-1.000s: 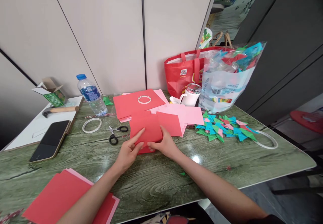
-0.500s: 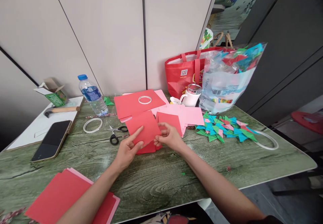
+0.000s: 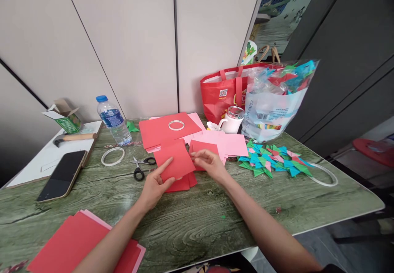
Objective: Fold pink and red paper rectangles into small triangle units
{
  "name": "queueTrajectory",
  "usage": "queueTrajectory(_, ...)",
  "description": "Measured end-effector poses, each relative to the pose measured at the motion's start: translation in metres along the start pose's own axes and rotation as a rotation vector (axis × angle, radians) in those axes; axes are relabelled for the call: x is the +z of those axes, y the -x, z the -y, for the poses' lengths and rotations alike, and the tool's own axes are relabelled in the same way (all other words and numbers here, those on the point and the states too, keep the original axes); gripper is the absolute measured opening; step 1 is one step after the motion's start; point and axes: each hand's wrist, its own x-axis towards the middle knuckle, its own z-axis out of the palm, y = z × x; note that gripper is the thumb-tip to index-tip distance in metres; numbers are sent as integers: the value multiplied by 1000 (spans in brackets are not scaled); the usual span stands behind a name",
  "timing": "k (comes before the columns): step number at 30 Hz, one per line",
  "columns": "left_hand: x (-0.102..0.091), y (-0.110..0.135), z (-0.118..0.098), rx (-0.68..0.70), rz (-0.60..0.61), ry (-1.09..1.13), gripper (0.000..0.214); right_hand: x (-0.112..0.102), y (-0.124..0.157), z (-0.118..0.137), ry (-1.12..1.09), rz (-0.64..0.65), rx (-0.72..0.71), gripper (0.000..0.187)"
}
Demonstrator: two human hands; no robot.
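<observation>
The left hand (image 3: 155, 186) grips a red paper square (image 3: 177, 162), thumb and index finger laid across its front. The right hand (image 3: 212, 164) has shifted: its thumb no longer presses the square's lower front, and its curled fingers sit by the right edge; whether they pinch anything, I cannot tell. So the left fingers seem to bear the square alone. Loose red sheets (image 3: 180, 184) lie on the worktop (image 3: 197, 228) just below them, scissors (image 3: 139, 170) to their left.
</observation>
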Motion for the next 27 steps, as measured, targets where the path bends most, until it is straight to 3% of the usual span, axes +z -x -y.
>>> queueTrajectory(4, 3, 2, -4, -9, 50, -25, 61, 16, 8, -8, 174, 172, -8, 20)
queueTrajectory(10, 5, -1, -2, -55, 66, 216, 64, 12, 8, -10, 169, 185, 21, 32)
queueTrajectory(12, 2, -5, 2, -56, 65, 310, 64, 3, 4, -7, 202, 162, 10, 32)
queueTrajectory(16, -14, -14, 8, 24, -100, 422, 53, -25, -5, 2, 333, 3, -55, 34)
queueTrajectory(18, -20, -16, 9, 69, -163, 335, 49, -38, -9, 3, 481, -107, -73, 35)
queueTrajectory(20, -22, -15, 8, 113, -139, 128, 48, -46, -10, 2, 686, -194, -63, 37)
queueTrajectory(24, -16, -7, 11, 242, 135, -385, 74, -39, -5, -3, 1125, -480, -93, 38)
queueTrajectory(26, -12, -4, 14, 262, 270, -522, 82, -29, -1, -5, 1138, -468, -195, 33)
queueTrajectory(27, -11, -3, 16, 251, 295, -564, 80, -23, 1, -6, 1078, -378, -254, 30)
